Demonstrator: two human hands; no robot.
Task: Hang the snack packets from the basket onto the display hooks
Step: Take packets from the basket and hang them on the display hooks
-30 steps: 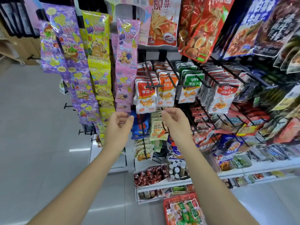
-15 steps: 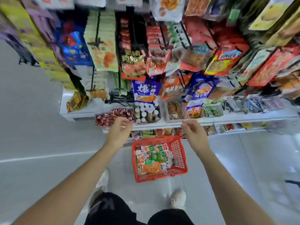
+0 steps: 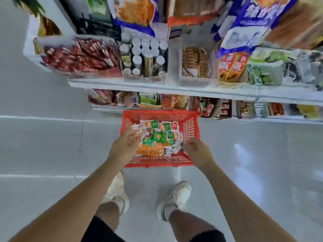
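Descending from above, both hands are now reaching the floor basket (image 3: 157, 114): left hand (image 3: 125, 145) over its left edge, right hand (image 3: 198, 151) at its near right corner, fingers curled, grip indeterminable through blur. Packets (image 3: 157, 137) are lying inside; another pick-up is starting.

The basket (image 3: 160, 114) is sitting open-topped on the floor (image 3: 52, 145), so the way in from above is lying free; its mesh walls are closing off the packets (image 3: 158, 139) at the sides. The shelf (image 3: 166, 86) is jutting out just beyond its far rim. Bare floor is stretching left and right.
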